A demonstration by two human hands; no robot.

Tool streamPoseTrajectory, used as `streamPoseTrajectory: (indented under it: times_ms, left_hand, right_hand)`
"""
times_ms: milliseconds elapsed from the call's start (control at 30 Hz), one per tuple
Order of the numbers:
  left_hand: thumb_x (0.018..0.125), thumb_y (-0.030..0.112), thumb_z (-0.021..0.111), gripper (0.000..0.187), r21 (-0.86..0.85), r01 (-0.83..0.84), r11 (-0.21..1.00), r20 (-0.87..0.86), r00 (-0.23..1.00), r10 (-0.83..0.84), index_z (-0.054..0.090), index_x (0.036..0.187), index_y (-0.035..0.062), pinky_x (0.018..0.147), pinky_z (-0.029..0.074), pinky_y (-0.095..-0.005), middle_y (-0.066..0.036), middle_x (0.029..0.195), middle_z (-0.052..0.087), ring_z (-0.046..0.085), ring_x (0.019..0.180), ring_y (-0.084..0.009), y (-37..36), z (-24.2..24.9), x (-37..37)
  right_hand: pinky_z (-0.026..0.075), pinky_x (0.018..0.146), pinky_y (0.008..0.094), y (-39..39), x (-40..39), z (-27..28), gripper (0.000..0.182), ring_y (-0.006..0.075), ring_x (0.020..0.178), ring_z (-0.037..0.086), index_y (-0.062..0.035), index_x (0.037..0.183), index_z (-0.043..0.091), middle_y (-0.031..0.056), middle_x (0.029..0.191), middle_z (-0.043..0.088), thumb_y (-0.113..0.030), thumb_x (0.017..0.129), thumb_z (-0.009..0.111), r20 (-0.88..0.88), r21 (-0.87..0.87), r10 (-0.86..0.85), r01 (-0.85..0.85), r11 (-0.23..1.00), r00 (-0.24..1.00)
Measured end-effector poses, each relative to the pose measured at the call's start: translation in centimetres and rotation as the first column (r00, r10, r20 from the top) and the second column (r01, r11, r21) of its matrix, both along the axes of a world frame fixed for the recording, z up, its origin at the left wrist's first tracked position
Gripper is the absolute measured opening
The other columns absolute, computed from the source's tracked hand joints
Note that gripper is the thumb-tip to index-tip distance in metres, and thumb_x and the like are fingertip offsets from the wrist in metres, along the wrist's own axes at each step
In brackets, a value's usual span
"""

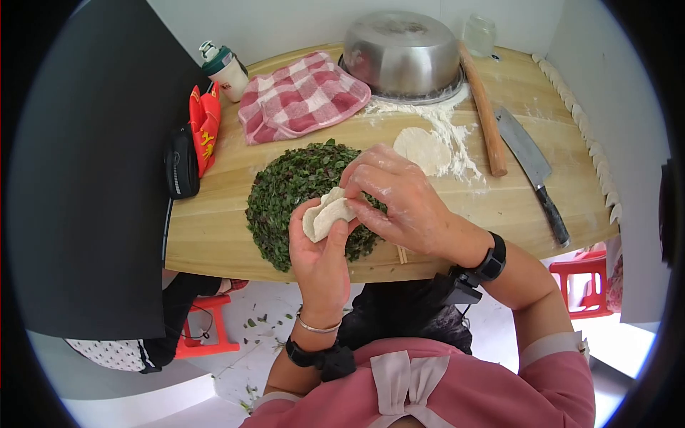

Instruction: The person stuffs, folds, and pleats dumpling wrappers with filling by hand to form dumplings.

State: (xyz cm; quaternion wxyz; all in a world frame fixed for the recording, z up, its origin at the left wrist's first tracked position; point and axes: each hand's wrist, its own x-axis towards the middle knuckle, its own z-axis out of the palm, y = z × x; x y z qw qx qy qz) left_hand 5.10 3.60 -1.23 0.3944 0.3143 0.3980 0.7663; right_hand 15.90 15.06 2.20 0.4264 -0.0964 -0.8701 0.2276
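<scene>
A folded dough wrapper (328, 215) sits between my two hands above the pile of chopped greens (296, 175). My left hand (319, 260) cups it from below, with the thumb against its side. The floury fingers of my right hand (399, 196) pinch its upper right edge. What lies inside the fold is hidden. Beyond my right hand, a flat round wrapper (422, 150) rests on the wooden table beside scattered flour (457, 135). Chopsticks (402, 255) show partly under my right wrist.
Behind are a checkered cloth (303, 96), a metal basin (403, 53), a glass jar (479, 34) and a bottle (225, 71). At right lie a rolling pin (485, 114), a cleaver (528, 153) and a row of dumplings (589, 135). A black case (182, 162) stands left.
</scene>
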Motion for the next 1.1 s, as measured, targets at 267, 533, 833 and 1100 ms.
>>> streamPoseTrajectory:
  times_ms: [267,533,833,1100]
  left_hand:
    - [0.091,0.000,0.054,0.034,-0.070,-0.069,0.995,-0.128,0.990,0.060,0.043,0.124,0.0005,0.080,0.053,-0.0288,-0.010,0.114,0.056,0.058,0.099,-0.0157,0.0,-0.3,-0.5]
    - [0.088,0.004,0.063,0.026,-0.202,0.012,0.979,-0.131,0.991,-0.039,0.054,0.112,0.0012,0.049,0.037,-0.0153,-0.004,0.090,0.061,0.052,0.062,-0.0046,-0.7,0.8,-1.6]
    - [0.089,0.003,0.059,0.019,-0.066,0.049,0.997,0.040,0.998,-0.047,0.054,0.107,0.0024,0.046,0.031,-0.0179,-0.005,0.084,0.059,0.044,0.057,-0.0059,-1.7,1.5,-3.7]
    - [0.089,0.003,0.059,0.019,-0.096,0.031,0.995,0.012,0.999,-0.030,0.053,0.107,0.0024,0.046,0.031,-0.0178,-0.005,0.085,0.059,0.043,0.057,-0.0055,-1.7,1.2,-4.1]
  right_hand:
    - [0.043,0.065,0.0389,-0.1,-0.3,-0.8,0.020,0.0303,0.076,0.052,-0.0044,0.081,0.051,0.0094,0.079,0.053,0.001,0.071,0.067,-0.066,-0.049,0.034,-0.037,0.998,0.997]
    - [0.043,0.066,0.0399,-0.4,-0.2,-0.4,0.022,0.0314,0.076,0.052,-0.0048,0.082,0.050,0.0094,0.077,0.051,-0.004,0.071,0.070,-0.128,-0.065,0.107,-0.116,0.991,0.986]
    - [0.042,0.064,0.0402,0.5,0.3,-0.6,0.030,0.0312,0.074,0.051,-0.0050,0.081,0.051,0.0099,0.075,0.051,-0.027,0.077,0.070,0.055,-0.017,0.239,-0.239,0.971,0.969]
    - [0.042,0.061,0.0405,0.2,0.1,-1.0,0.024,0.0307,0.071,0.052,-0.0043,0.080,0.052,0.0105,0.071,0.051,-0.023,0.082,0.067,0.069,-0.067,0.306,-0.301,0.951,0.950]
